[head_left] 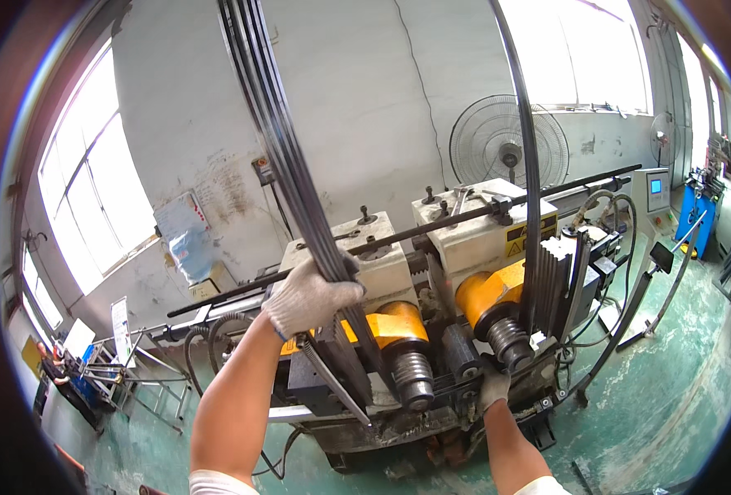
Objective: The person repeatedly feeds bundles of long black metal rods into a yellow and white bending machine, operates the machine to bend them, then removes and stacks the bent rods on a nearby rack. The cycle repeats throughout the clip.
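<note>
Gripping, with the left hand [312,297] in a white knitted glove, a bundle of long, narrow, glossy dark metal strips [287,157]; wrapped firmly around it, thumb across the front. Slanting down from the upper edge of the view to just beside a ribbed grey steel cylinder [411,375] at the machine's front; hard to tell whether touching there. Reaching low with the right hand [495,388], likewise gloved in pale knit, to just below a smooth black cylinder [462,351]; fingers partly hidden, so impossible to tell whether spread or pinching anything. To the right, a second ribbed steel cylinder [510,340], with a rounded yellow-orange housing [493,290] behind. Farther back, two boxy cream-painted blocks [481,235] topped with dark bolts, and across them a long, slender dark rod [456,219]. Beyond, a round wire-caged fan [510,136] before a stained white plaster wall [349,82]. Below, a scuffed green floor [629,412].
</note>
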The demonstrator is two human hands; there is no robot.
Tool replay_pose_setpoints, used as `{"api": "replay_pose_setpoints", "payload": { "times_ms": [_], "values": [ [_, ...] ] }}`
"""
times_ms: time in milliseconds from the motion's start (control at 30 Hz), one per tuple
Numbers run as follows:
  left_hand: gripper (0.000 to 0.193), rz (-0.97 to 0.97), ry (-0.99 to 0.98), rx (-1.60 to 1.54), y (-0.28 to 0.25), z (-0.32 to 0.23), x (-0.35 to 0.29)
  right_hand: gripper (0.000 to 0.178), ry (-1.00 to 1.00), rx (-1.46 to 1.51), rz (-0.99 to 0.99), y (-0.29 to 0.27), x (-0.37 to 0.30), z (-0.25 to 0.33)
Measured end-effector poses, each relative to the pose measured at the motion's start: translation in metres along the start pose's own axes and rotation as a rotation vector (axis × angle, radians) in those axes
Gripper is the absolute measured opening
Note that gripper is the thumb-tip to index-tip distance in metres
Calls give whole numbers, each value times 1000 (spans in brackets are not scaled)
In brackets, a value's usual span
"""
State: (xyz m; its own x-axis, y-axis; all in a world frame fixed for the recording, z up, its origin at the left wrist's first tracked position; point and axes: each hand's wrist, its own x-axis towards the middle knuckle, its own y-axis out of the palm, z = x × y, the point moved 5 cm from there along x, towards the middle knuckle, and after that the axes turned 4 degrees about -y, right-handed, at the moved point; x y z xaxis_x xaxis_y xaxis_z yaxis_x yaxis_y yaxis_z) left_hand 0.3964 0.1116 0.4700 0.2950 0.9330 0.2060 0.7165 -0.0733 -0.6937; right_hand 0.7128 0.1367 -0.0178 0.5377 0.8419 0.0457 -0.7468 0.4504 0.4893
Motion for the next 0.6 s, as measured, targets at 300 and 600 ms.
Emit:
{"api": "replay_pose_setpoints", "payload": {
  "times_ms": [300,600],
  "values": [
    [29,-232,186,-246,-4,-17,-96,47,200,306,-45,-22,-101,68],
    [15,-658,-11,-711,-44,36,-375,55,-12,-2,-59,15,-258,104]
  ]
}}
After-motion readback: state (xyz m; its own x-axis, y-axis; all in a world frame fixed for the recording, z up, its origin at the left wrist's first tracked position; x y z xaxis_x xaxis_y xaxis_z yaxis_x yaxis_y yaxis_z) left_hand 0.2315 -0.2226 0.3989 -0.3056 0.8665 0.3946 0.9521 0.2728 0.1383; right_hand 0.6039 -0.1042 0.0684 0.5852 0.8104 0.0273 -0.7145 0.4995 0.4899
